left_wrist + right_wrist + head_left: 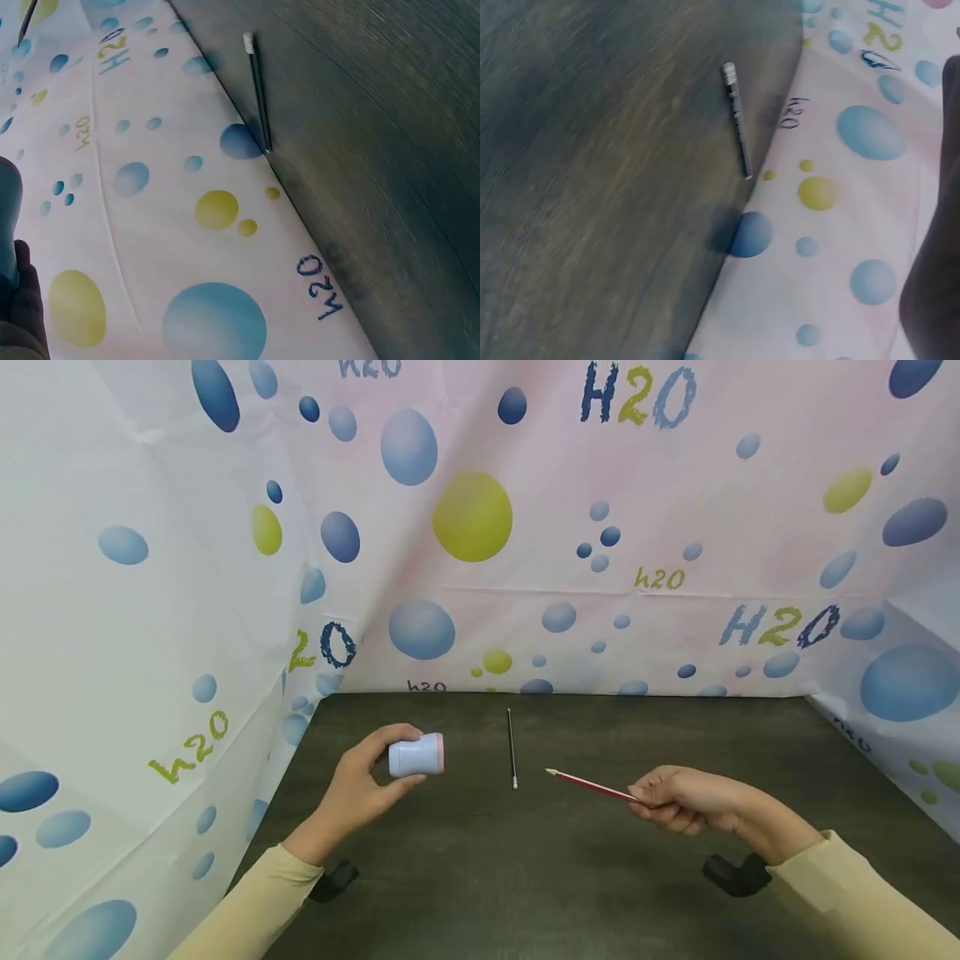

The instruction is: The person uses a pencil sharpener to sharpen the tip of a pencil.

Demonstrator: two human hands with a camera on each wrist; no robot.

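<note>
In the head view my left hand (358, 785) grips a light-blue, barrel-shaped pencil sharpener (415, 755) between thumb and fingers, its pink-rimmed end facing right. Held above the table at the right, a red-and-white pencil (592, 784) is pinched by my right hand (693, 797). The pencil's pale tip points left toward the sharpener, with a gap between them. A dark pencil with a white end (512, 748) lies on the table between the hands. Part of the sharpener (9, 217) shows at the left wrist view's edge; the right wrist view shows my right hand (934, 247) only as a dark shape.
The dark wooden table (480, 877) ends at a white backdrop (525, 635) printed with blue and green dots and H2O lettering. The backdrop also rises on both sides. Black wrist mounts (737, 874) hang below both wrists.
</note>
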